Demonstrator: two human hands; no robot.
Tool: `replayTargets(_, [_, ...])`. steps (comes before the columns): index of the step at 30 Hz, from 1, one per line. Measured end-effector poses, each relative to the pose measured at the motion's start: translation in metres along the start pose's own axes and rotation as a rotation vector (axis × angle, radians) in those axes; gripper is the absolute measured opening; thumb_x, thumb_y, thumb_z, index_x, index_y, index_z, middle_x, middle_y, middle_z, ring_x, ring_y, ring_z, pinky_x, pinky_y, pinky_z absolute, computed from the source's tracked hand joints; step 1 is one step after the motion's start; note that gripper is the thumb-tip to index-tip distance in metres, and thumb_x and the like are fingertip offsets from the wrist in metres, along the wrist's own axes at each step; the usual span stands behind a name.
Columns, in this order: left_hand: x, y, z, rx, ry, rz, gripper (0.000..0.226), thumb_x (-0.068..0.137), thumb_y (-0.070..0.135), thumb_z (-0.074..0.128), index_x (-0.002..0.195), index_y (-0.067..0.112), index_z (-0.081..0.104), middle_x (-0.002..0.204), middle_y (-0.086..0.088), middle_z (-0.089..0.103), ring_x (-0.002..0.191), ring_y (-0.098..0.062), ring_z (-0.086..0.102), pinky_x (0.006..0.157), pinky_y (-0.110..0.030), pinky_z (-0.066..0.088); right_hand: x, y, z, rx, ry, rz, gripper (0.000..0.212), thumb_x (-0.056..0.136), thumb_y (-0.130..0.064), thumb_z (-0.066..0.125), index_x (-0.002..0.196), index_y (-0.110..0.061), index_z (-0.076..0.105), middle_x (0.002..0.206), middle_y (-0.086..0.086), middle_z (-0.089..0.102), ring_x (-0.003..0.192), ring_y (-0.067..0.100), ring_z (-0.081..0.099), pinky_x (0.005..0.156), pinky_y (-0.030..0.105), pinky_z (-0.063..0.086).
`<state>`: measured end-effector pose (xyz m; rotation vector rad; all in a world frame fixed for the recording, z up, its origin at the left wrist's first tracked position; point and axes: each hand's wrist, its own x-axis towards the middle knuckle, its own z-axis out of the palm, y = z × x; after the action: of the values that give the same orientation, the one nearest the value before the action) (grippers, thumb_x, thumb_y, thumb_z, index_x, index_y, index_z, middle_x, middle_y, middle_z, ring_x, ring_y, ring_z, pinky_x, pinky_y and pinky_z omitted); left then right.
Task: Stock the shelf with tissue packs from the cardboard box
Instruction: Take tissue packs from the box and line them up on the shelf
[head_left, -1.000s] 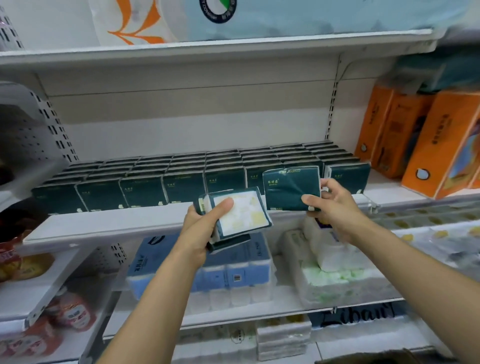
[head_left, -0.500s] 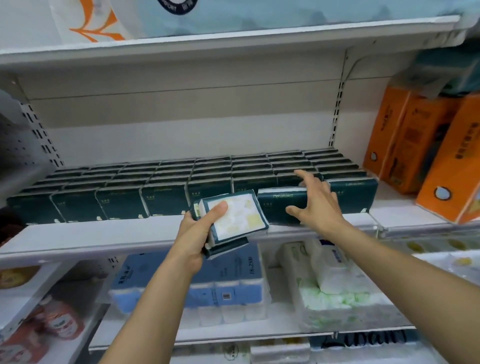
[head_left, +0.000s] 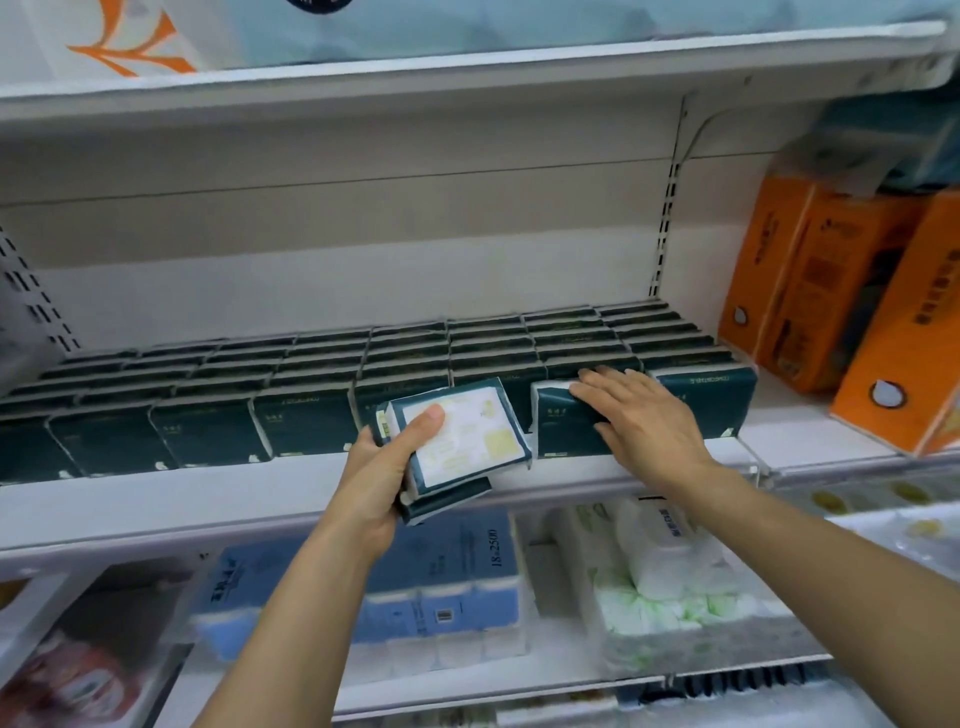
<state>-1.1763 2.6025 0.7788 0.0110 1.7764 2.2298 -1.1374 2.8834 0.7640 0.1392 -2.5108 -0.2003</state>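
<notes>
The shelf is white. The packs standing on it are dark green with white ends. The held pack shows a white face with pale yellow patches inside a dark green border. The boxes at right are orange. Below, one bundle is blue and white; the rolls beside it are white with green print.

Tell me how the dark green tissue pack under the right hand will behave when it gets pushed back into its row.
The tissue pack looks soft: its wrapper creases under the right hand, so it would likely squash a little rather than slide rigidly. Standing on a narrow edge on the shelf, it might tip, though neighbouring packs should brace it.
</notes>
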Motion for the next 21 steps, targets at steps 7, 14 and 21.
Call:
replayTargets(7, [0.003,-0.001,0.007,-0.008,-0.003,-0.009,0.079,0.059,0.041,0.083,0.129,0.016,0.057,0.102,-0.004,0.078,0.095,-0.023,0.075,0.087,-0.043,0.059,-0.003,0.011,0.005,-0.042,-0.047,-0.009,0.073,0.064,-0.030,0.086,0.128,-0.017,0.054,0.123,0.003,0.062,0.111,0.024,0.059,0.102,0.040,0.044])
replayTargets(14, [0.004,-0.001,0.010,-0.008,-0.016,-0.003,0.082,0.058,0.042,0.083,0.130,0.016,0.057,0.103,-0.003,0.078,0.093,-0.021,0.075,0.084,-0.040,0.059,-0.004,0.019,0.015,-0.129,-0.018,-0.014,0.074,0.065,-0.024,0.084,0.131,-0.018,0.052,0.126,0.006,0.060,0.115,0.026,0.057,0.108,0.042,0.027])
replayTargets(21, [0.001,-0.003,0.012,-0.009,-0.013,-0.003,0.084,0.056,0.042,0.083,0.131,0.016,0.055,0.102,-0.003,0.078,0.092,-0.021,0.076,0.087,-0.043,0.059,-0.002,0.024,0.014,-0.136,0.009,-0.008,0.069,0.066,-0.022,0.083,0.129,-0.019,0.055,0.123,0.005,0.061,0.113,0.028,0.058,0.107,0.048,0.037])
